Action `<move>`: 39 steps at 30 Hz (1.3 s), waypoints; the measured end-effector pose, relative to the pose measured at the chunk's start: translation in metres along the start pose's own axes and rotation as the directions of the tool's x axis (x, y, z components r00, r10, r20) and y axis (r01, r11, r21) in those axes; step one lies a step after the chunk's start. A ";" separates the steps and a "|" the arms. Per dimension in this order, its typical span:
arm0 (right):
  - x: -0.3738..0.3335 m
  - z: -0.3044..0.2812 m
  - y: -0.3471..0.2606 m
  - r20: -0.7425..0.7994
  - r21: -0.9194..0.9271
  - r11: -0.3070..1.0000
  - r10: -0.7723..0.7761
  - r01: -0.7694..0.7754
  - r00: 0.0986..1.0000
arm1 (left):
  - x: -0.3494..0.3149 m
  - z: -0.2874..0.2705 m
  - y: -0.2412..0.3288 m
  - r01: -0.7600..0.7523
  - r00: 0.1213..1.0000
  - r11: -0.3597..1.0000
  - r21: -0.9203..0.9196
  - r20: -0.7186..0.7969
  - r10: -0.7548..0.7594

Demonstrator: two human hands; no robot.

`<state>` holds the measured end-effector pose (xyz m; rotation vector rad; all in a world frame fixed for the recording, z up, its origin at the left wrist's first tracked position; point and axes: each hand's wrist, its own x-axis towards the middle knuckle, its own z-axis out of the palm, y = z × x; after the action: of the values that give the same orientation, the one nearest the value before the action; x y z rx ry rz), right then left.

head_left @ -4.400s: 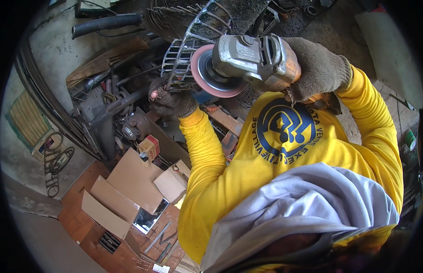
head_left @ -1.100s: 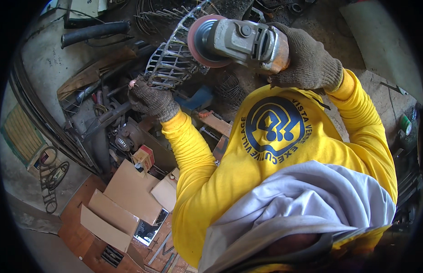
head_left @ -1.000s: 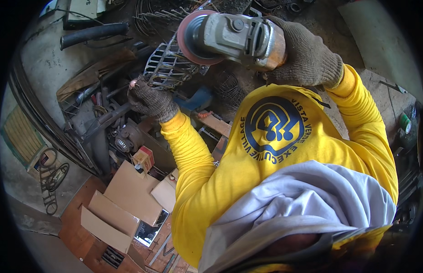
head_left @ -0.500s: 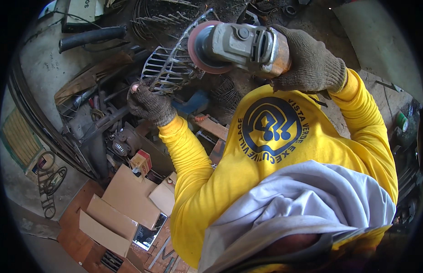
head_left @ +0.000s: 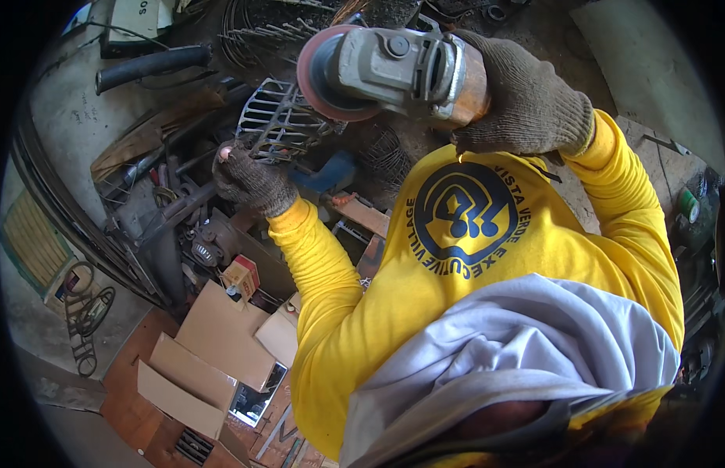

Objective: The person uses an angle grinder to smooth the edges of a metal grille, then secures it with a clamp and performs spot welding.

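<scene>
In my right hand point(head_left: 526, 97), which wears a brown knit glove, the rear of a grey and orange angle grinder point(head_left: 398, 70) is gripped. Its round reddish disc point(head_left: 306, 66) points left, over a metal grate point(head_left: 275, 117) with several thin bars. The disc hides part of the grate, so I cannot tell whether they touch. Sparks point(head_left: 351, 11) show just beyond the disc. My left hand point(head_left: 253, 183), gloved with a bare thumb tip, is closed on the grate's near left end. Its other fingers are mostly hidden.
A blue piece point(head_left: 331, 173) and tangled wire point(head_left: 384, 160) lie below the grate. Left of it are a black pipe point(head_left: 153, 68) and scrap metal. An open cardboard box point(head_left: 226, 335) stands at lower left. A green can point(head_left: 689, 206) lies at far right.
The grinder and my right hand have shifted left and slightly toward the far side. The grate has tilted, and my left hand has moved slightly left. Sparks beyond the disc have grown.
</scene>
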<state>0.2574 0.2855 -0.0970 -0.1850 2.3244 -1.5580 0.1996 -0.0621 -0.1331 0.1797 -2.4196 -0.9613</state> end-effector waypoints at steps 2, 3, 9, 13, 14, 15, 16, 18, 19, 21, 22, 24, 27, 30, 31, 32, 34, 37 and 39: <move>0.003 -0.001 -0.002 0.005 -0.011 0.998 -0.059 0.060 0.998 | 0.003 -0.001 -0.002 -0.300 0.952 0.935 0.188 0.005 0.305; -0.001 -0.002 -0.005 -0.005 -0.021 0.997 0.076 -0.077 0.997 | 0.004 -0.001 -0.001 -0.393 0.916 0.886 0.245 0.017 0.402; -0.007 -0.021 0.016 -0.034 -0.011 0.974 0.227 -0.228 0.973 | 0.016 0.000 0.034 -0.382 0.918 0.924 0.015 0.126 0.377; -0.013 -0.022 0.000 -0.079 -0.102 0.964 0.237 -0.244 0.968 | 0.019 0.006 0.042 -0.431 0.891 0.901 0.047 0.181 0.417; -0.012 -0.021 -0.012 -0.029 -0.118 0.949 0.292 -0.293 0.956 | 0.022 0.006 0.037 -0.429 0.892 0.902 0.044 0.181 0.415; -0.013 -0.015 -0.015 -0.066 -0.215 0.948 0.225 -0.234 0.972 | 0.029 0.007 0.029 -0.457 0.863 0.889 -0.029 0.228 0.452; -0.011 -0.015 -0.018 -0.067 -0.220 0.947 0.227 -0.236 0.972 | 0.033 0.009 0.026 -0.480 0.829 0.871 -0.105 0.270 0.490; -0.008 -0.015 -0.022 0.042 -0.173 0.976 0.138 -0.129 0.990 | 0.032 0.011 0.030 -0.503 0.818 0.850 -0.156 0.232 0.527; -0.006 -0.014 -0.020 0.063 -0.115 0.993 0.047 -0.040 0.997 | 0.031 0.012 0.037 -0.530 0.804 0.840 -0.118 0.247 0.542; -0.007 -0.018 -0.021 0.043 -0.206 0.968 0.154 -0.142 0.987 | 0.029 0.012 0.041 -0.549 0.795 0.832 -0.083 0.258 0.550; -0.007 -0.017 -0.023 0.007 -0.280 0.930 0.248 -0.236 0.969 | 0.031 0.010 0.040 -0.552 0.783 0.830 -0.073 0.297 0.547; -0.009 -0.026 0.003 0.072 -0.139 0.971 0.204 -0.192 0.976 | 0.032 0.005 0.036 -0.547 0.781 0.835 -0.056 0.324 0.534; -0.006 -0.027 0.000 0.031 -0.161 0.961 0.233 -0.225 0.972 | 0.033 0.007 0.031 -0.587 0.770 0.809 -0.024 0.293 0.567; -0.002 -0.013 -0.013 0.038 -0.236 0.967 0.113 -0.101 0.993 | 0.033 0.011 0.032 -0.659 0.705 0.747 -0.086 0.276 0.654; -0.001 -0.010 -0.012 0.058 -0.236 0.971 0.059 -0.044 0.997 | 0.033 0.011 0.032 -0.665 0.695 0.740 -0.100 0.279 0.662; -0.001 -0.010 -0.011 0.059 -0.234 0.971 0.059 -0.044 0.996 | 0.032 0.011 0.032 -0.670 0.686 0.734 -0.114 0.282 0.670; -0.002 -0.013 -0.008 0.066 -0.217 0.976 0.037 -0.022 0.997 | 0.032 0.009 0.023 -0.638 0.706 0.758 -0.135 0.291 0.646; -0.001 -0.027 0.003 0.093 -0.128 0.987 0.107 -0.094 0.990 | 0.031 0.007 0.021 -0.597 0.733 0.790 -0.141 0.304 0.609; -0.003 -0.029 0.002 0.072 -0.228 0.954 0.215 -0.194 0.974 | 0.031 0.005 0.024 -0.590 0.741 0.798 -0.125 0.309 0.596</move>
<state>0.2507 0.3122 -0.0884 -0.0662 2.3519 -1.1682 0.1721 -0.0509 -0.1074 -0.7926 -2.4964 -0.7450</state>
